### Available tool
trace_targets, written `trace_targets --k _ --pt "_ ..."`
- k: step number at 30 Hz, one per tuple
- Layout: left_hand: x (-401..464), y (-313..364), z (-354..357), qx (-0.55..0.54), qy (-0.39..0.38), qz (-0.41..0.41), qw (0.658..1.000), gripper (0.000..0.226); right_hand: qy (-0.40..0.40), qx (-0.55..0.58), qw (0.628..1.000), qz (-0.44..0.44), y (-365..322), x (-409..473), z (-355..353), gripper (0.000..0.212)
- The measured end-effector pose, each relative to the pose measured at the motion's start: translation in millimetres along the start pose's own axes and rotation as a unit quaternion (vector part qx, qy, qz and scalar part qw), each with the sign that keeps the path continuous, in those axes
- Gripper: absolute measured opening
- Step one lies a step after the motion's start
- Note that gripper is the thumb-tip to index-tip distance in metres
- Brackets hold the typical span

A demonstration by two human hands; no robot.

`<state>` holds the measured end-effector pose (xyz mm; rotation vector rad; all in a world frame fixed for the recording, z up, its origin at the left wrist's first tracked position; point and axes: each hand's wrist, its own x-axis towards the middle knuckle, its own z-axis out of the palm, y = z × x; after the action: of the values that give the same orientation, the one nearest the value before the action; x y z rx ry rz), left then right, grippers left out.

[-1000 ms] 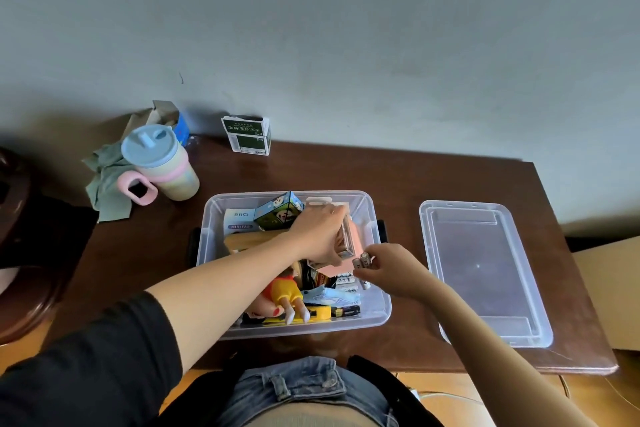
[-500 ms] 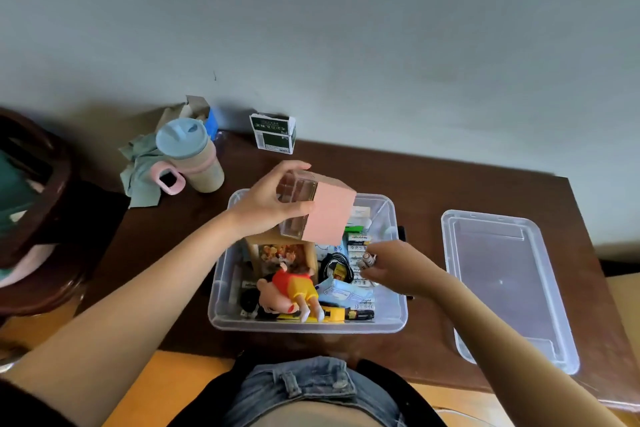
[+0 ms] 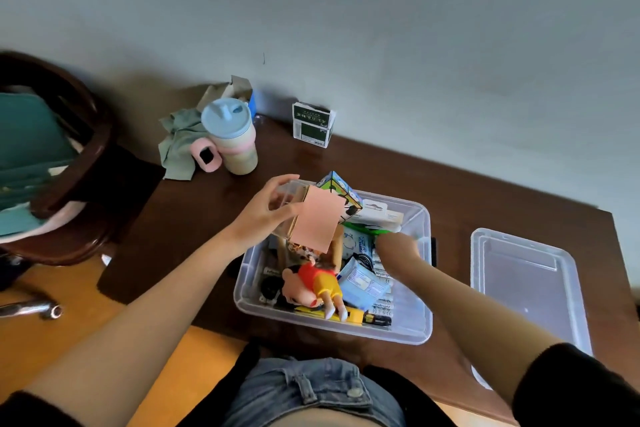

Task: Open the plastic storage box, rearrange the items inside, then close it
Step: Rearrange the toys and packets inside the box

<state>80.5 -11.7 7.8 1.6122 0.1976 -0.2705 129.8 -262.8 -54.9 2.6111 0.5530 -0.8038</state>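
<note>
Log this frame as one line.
lid off, right of box | left hand holds pink-faced case above box | right hand inside, blurred

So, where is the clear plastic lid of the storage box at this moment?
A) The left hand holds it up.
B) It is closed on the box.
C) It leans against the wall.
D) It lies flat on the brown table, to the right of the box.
D: the clear plastic lid lies flat on the brown table, right of the open clear storage box.
</note>
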Motion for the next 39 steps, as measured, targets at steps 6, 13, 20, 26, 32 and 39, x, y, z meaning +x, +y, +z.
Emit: trace_targets --k 6,13,20,26,32,39 --pt "-1 -4 -3 -0.007 -0.009 0.004 1.0 0.083 0.031 0.044 0.998 0.018 -1 6 9 0.039" --pt "-4 -7 -7 0.0 -0.016 0.026 1.0 0.078 0.043 0.024 0.998 0.04 -1 -2 1 0.035" --pt "-3 -14 -9 0.002 0.001 0.039 0.999 0.057 -0.05 0.293 0.954 -0.038 11 -36 -22 0.015" --pt "3 -16 -15 0.012 -0.028 0.024 0.999 0.057 -0.036 0.311 0.947 -0.071 -57 -55 -28 0.067" --pt "5 -17 -18 0.008 -0.036 0.021 0.999 0.048 -0.033 0.289 0.956 -0.044 -85 -57 -31 0.063" --pt "4 -18 -17 0.0 -0.025 0.042 0.999 0.056 -0.077 0.519 0.852 0.008 -1 -90 -41 0.035"
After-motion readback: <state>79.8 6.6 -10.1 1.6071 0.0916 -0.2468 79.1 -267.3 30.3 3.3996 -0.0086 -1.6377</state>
